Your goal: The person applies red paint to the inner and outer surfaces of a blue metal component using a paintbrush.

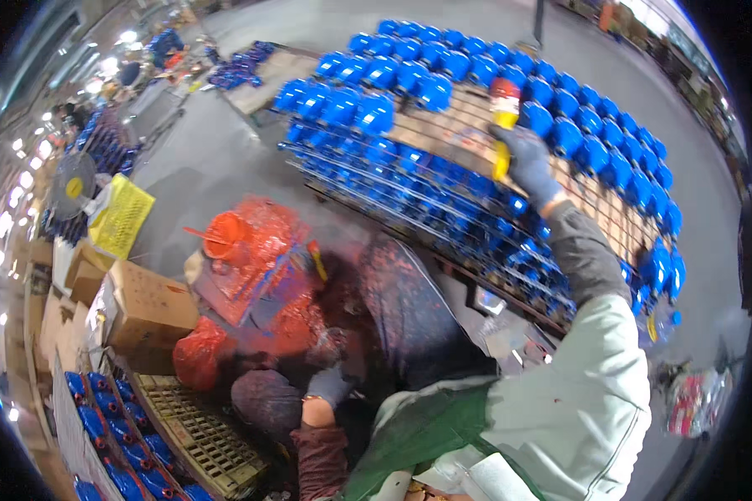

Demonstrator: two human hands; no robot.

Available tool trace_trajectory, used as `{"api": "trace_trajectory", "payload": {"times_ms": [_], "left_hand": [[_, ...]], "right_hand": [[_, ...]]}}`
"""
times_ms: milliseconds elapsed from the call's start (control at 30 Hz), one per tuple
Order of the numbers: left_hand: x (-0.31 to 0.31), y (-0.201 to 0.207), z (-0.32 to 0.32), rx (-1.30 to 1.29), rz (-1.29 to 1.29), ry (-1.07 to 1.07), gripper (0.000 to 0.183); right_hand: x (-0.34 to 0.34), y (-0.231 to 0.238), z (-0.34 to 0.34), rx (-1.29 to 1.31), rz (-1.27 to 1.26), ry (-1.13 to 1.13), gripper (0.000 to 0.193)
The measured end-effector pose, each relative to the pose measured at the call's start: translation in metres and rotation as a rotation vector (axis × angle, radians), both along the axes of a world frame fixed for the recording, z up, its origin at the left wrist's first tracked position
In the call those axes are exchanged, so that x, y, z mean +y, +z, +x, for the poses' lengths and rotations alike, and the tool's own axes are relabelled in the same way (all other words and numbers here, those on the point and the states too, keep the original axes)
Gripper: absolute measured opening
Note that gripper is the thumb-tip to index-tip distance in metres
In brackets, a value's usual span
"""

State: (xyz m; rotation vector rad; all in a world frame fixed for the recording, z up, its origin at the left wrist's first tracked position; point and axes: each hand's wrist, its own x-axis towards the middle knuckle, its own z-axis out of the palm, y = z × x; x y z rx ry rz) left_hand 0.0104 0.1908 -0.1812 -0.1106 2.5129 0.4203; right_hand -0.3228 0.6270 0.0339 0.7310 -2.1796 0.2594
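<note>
Blue parts (591, 156) (racked), carton (146, 305), yellow crate (124, 215)

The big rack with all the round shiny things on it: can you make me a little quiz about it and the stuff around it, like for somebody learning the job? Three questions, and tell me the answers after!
1. Pick one. What colour are the round things on the rack?
A) green
B) blue
C) white

2. True or false: in the picture, the big brown cardboard box is to the right of the rack.

3. Which hand is over the rack, and what two bright colours show on the object it holds?

Key:
1. B, blue.
2. False; it is to the left.
3. The right hand; red and yellow.
</note>
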Motion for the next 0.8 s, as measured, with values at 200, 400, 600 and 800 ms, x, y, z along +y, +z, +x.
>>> {"api": "trace_trajectory", "payload": {"times_ms": [200, 400, 600, 800], "left_hand": [[0.003, -0.01, -0.008, 0.024, 0.167, 0.083, 0.058], [-0.002, -0.015, -0.011, -0.167, 0.043, 0.13, 0.062], [-0.003, -0.035, -0.022, -0.187, 0.122, 0.121, 0.063], [-0.024, -0.085, -0.001, 0.034, 0.23, 0.11, 0.064]], "right_hand": [[0.083, -0.057, -0.022, -0.19, -0.107, -0.446, 0.067], [0.074, -0.054, -0.035, -0.157, -0.062, -0.372, 0.056], [0.09, -0.067, -0.042, -0.032, -0.103, -0.249, 0.039], [0.06, -0.052, -0.03, -0.183, -0.255, -0.314, 0.049]]}}
